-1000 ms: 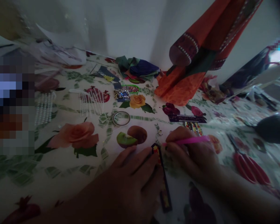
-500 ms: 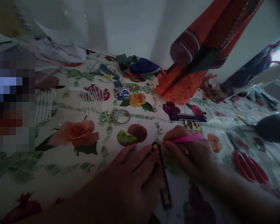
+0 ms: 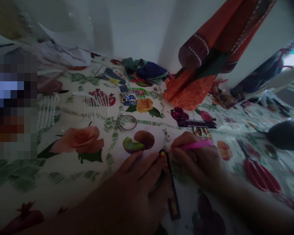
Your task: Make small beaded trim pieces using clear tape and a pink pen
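Note:
A narrow dark strip [image 3: 172, 192] set with small coloured stones lies on the flower-printed tablecloth [image 3: 71, 169] in front of me. My left hand [image 3: 137, 186] lies flat on the cloth, fingers stretched out and pressing on the strip's left side. My right hand [image 3: 201, 163] is closed on a thin pink stick [image 3: 196, 146], whose tip rests at the strip's far end.
Red-handled scissors [image 3: 259, 174] lie to the right. Beyond the hands are a clear tape ring [image 3: 127, 123], pearl strands [image 3: 96, 106], a heap of glittering stones [image 3: 128, 97], a second decorated strip [image 3: 196, 123], folded cloth pieces [image 3: 147, 71] and an orange beaded fabric [image 3: 201, 71].
Hardly anything has moved. My right hand and the pink stick have shifted slightly left toward the strip's far end; my left hand stays on the strip.

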{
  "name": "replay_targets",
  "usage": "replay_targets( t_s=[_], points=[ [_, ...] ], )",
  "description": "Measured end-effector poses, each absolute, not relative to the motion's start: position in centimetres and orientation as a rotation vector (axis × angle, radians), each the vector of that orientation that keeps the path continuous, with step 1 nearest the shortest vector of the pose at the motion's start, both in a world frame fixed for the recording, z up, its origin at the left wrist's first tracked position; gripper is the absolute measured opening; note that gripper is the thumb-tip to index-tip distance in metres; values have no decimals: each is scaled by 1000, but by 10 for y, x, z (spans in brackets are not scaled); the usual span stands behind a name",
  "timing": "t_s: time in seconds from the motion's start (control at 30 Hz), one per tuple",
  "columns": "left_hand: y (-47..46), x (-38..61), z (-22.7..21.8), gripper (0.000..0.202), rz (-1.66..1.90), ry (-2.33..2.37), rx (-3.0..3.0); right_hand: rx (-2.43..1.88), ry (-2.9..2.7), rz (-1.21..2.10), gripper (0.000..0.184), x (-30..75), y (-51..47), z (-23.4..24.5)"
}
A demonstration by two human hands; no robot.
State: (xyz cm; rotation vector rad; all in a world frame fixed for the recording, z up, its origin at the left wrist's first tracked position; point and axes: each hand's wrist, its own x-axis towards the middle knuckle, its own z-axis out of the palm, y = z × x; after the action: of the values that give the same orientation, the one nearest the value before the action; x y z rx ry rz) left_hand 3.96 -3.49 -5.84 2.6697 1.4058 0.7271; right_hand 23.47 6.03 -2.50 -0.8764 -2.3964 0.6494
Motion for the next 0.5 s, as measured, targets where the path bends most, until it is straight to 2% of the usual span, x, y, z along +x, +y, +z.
replay_targets(
  t_s=[0.27,0.5],
  points=[
    [-33,40,-58,33,749,1382,2666,-949,-2330,584,8,238,59,-21],
    [-32,37,-56,33,730,1353,2679,-913,-2381,664,6,236,61,-26]
  ],
)
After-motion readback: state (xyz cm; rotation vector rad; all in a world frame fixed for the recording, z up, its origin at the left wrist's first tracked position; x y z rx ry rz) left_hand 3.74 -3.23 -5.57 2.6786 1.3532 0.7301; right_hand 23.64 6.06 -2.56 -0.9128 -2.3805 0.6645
